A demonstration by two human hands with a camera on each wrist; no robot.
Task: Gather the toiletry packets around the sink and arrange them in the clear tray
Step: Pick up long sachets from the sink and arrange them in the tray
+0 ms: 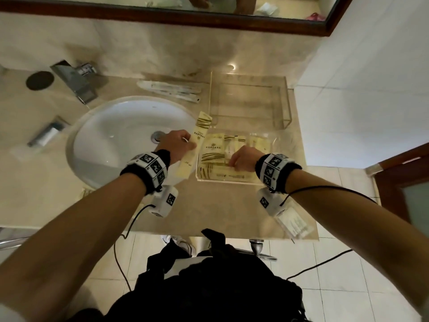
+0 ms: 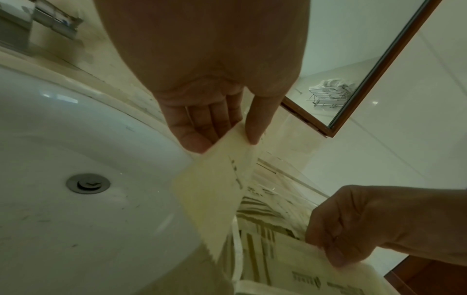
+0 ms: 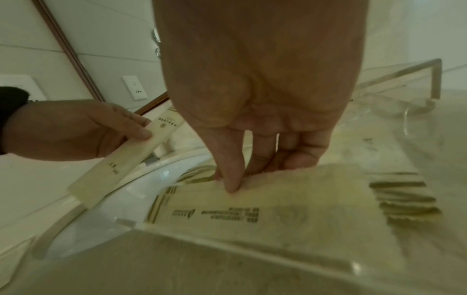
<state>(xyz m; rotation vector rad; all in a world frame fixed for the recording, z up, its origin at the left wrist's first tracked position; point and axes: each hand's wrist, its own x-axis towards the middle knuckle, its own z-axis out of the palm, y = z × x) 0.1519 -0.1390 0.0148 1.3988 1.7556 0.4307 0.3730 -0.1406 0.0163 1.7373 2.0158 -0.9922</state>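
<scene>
Item, centre frame: long cream paper packet (image 1: 194, 145) pinched in our left hand (image 1: 177, 146); we slot it flat into the clear acrylic tray (image 1: 234, 178) while our right hand (image 1: 242, 161) pinches a wide cream packet (image 3: 278, 211) there.

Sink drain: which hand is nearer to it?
Left. The left hand, holding a long packet, is just beside the drain; the right hand is over the tray.
</scene>
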